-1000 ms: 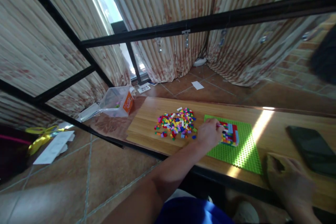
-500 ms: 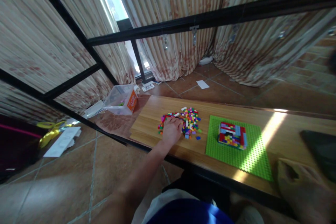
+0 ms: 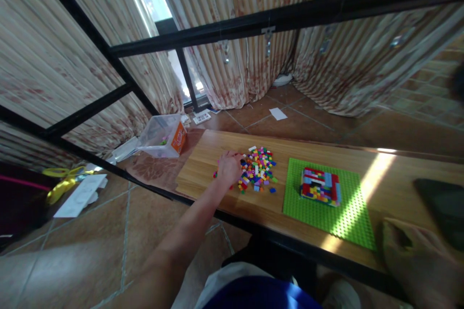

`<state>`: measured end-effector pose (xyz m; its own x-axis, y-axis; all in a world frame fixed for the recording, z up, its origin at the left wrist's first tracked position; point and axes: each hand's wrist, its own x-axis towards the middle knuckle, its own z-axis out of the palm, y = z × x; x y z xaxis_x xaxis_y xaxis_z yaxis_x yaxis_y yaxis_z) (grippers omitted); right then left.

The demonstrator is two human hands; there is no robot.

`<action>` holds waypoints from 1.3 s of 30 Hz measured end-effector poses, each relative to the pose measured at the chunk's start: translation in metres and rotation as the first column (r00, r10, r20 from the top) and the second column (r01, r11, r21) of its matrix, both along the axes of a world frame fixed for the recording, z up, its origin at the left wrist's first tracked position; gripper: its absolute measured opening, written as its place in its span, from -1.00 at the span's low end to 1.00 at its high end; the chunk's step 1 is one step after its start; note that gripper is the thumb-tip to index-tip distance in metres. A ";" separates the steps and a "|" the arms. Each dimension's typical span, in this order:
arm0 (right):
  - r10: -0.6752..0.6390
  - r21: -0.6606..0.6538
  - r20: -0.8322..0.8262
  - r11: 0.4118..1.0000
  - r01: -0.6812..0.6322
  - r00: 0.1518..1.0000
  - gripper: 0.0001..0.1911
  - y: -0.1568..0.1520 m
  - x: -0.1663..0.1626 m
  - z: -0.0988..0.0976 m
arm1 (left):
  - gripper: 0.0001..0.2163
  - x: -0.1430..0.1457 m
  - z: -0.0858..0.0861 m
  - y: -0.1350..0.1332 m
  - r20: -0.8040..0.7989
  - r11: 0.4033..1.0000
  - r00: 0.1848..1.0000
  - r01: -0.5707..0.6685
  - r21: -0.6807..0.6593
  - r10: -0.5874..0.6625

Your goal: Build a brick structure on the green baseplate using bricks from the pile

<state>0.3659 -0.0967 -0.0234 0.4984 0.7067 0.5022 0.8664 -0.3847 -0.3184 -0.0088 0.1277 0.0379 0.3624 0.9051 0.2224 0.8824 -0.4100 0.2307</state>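
Observation:
My left hand (image 3: 229, 168) rests on the left side of a pile of small coloured bricks (image 3: 258, 170) on the wooden table (image 3: 203, 164), fingers curled down into the pile; whatever they hold is hidden. To the right lies a green baseplate (image 3: 344, 217) with a flat block of mixed coloured bricks (image 3: 320, 186) built on it. My right hand (image 3: 416, 256) lies at the table's near right edge, fingers curled loosely, apart from the baseplate, with nothing visible in it.
A dark flat object (image 3: 442, 210) lies on the table at far right. A clear plastic box with an orange label (image 3: 164, 135) sits on the floor left of the table. Black frame bars (image 3: 275, 17) cross overhead. Papers and yellow ribbon (image 3: 65, 184) lie on the tiled floor.
My left hand left the brick block on the baseplate and moved left onto the loose pile, then shifted slightly further left. The right hand stayed at the table edge.

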 end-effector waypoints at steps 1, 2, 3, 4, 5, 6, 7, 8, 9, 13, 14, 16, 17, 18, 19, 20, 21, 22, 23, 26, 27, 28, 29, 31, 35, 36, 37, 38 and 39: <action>-0.005 -0.010 0.008 1.000 0.005 1.000 -0.72 0.000 0.000 -0.001 | -0.70 0.001 0.002 0.003 -0.027 1.000 1.000 0.006 -0.023 -0.007; -0.010 -0.020 0.011 1.000 0.010 1.000 -0.72 0.000 0.000 -0.001 | -0.70 0.002 0.004 0.006 -0.052 0.999 0.999 0.008 -0.047 -0.011; -0.015 -0.026 0.010 1.000 0.015 1.000 -0.72 0.000 0.000 -0.001 | -0.70 0.002 0.006 0.009 -0.073 0.998 0.997 0.009 -0.070 -0.014; -0.019 -0.029 0.006 0.999 0.019 1.000 -0.72 0.000 0.000 -0.001 | -0.70 0.003 0.008 0.011 -0.091 0.996 0.996 0.012 -0.093 -0.020; -0.018 -0.029 0.004 0.999 0.018 1.000 -0.71 0.000 0.000 -0.001 | -0.71 0.003 0.009 0.013 -0.103 0.994 0.994 0.017 -0.110 -0.029; -0.013 -0.022 0.005 1.000 0.014 1.000 -0.71 0.001 -0.001 0.000 | -0.72 0.004 0.010 0.015 -0.111 0.992 0.993 0.023 -0.122 -0.037; -0.006 -0.012 0.008 1.000 0.006 1.000 -0.70 0.001 -0.002 0.001 | -0.74 0.004 0.011 0.016 -0.115 0.991 0.992 0.031 -0.129 -0.046; 0.004 -0.005 0.010 1.000 -0.004 1.000 -0.69 0.002 -0.002 0.002 | -0.76 0.004 0.012 0.017 -0.117 0.991 0.992 0.036 -0.133 -0.051; 0.013 0.001 0.012 1.000 -0.013 1.000 -0.68 0.002 -0.003 0.003 | -0.78 0.005 0.012 0.018 -0.116 0.990 0.992 0.039 -0.132 -0.054; 0.044 0.013 0.011 0.999 -0.044 0.999 -0.68 0.003 -0.004 0.006 | -0.81 0.005 0.015 0.017 -0.112 0.992 0.992 0.052 -0.115 -0.065; 0.045 0.014 0.008 0.999 -0.045 0.999 -0.69 0.003 -0.005 0.007 | -0.81 0.005 0.015 0.016 -0.108 0.993 0.992 0.057 -0.107 -0.069; 0.038 0.013 -0.001 0.999 -0.038 0.999 -0.69 0.003 -0.007 0.008 | -0.82 0.006 0.017 0.012 -0.054 0.995 0.997 0.051 -0.084 -0.056; 0.031 0.014 -0.005 0.999 -0.031 1.000 -0.69 0.004 -0.008 0.008 | -0.82 0.008 0.018 0.008 0.002 0.996 0.999 0.040 -0.080 -0.040; 0.025 0.016 -0.008 1.000 -0.025 1.000 -0.68 0.004 -0.009 0.009 | -0.83 0.011 0.018 0.003 0.074 0.996 0.997 0.031 -0.089 -0.025; 0.025 0.018 -0.009 1.000 -0.024 1.000 -0.68 0.004 -0.010 0.009 | -0.84 0.015 0.019 -0.002 0.155 0.993 0.988 0.033 -0.111 -0.015; 0.028 0.020 -0.011 0.999 -0.028 1.000 -0.69 0.005 -0.011 0.010 | -0.85 0.020 0.019 -0.009 0.232 0.988 0.973 0.051 -0.144 -0.017; 0.032 0.021 -0.014 0.999 -0.031 0.999 -0.69 0.005 -0.011 0.011 | -0.87 0.026 0.018 -0.017 0.300 0.978 0.953 0.096 -0.184 -0.037; 0.033 0.022 -0.016 0.999 -0.032 0.999 -0.70 0.005 -0.012 0.011 | -0.88 0.034 0.017 -0.025 0.362 0.964 0.930 0.156 -0.217 -0.069; 0.035 0.021 -0.018 0.999 -0.034 0.999 -0.72 0.006 -0.012 0.012 | -0.89 0.042 0.016 -0.034 0.420 0.946 0.902 0.219 -0.237 -0.103; 0.042 0.027 -0.034 0.999 -0.041 0.999 -0.74 0.006 -0.013 0.012 | -0.91 0.069 0.012 -0.056 0.547 0.890 0.821 0.364 -0.275 -0.167; 0.040 0.030 -0.040 0.999 -0.039 0.998 -0.74 0.006 -0.013 0.013 | -0.92 0.078 0.012 -0.061 0.573 0.876 0.799 0.397 -0.274 -0.183; 0.039 0.033 -0.046 0.999 -0.038 0.998 -0.74 0.007 -0.013 0.013 | -0.93 0.086 0.012 -0.065 0.588 0.864 0.784 0.422 -0.273 -0.198; 0.038 0.037 -0.049 0.999 -0.036 0.998 -0.75 0.007 -0.013 0.012 | -0.93 0.095 0.013 -0.067 0.594 0.861 0.778 0.433 -0.268 -0.207; 0.037 0.041 -0.049 0.999 -0.035 0.998 -0.75 0.007 -0.013 0.012 | -0.93 0.110 0.015 -0.070 0.583 0.859 0.778 0.446 -0.251 -0.233; 0.042 0.044 -0.060 0.998 -0.040 0.997 -0.75 0.007 -0.014 0.012 | -0.92 0.133 0.022 -0.073 0.488 0.876 0.818 0.441 -0.195 -0.303; 0.040 0.046 -0.066 0.998 -0.037 0.997 -0.76 0.007 -0.014 0.012 | -0.92 0.138 0.022 -0.074 0.455 0.884 0.831 0.434 -0.172 -0.319; 0.040 0.051 -0.070 0.998 -0.037 0.997 -0.76 0.008 -0.014 0.012 | -0.92 0.142 0.022 -0.074 0.424 0.891 0.841 0.430 -0.146 -0.337; 0.044 0.055 -0.072 0.998 -0.040 0.996 -0.76 0.008 -0.014 0.012 | -0.93 0.146 0.022 -0.075 0.397 0.896 0.847 0.429 -0.119 -0.353; 0.047 0.058 -0.073 0.997 -0.043 0.996 -0.77 0.008 -0.014 0.012 | -0.93 0.149 0.021 -0.076 0.375 0.899 0.851 0.428 -0.095 -0.366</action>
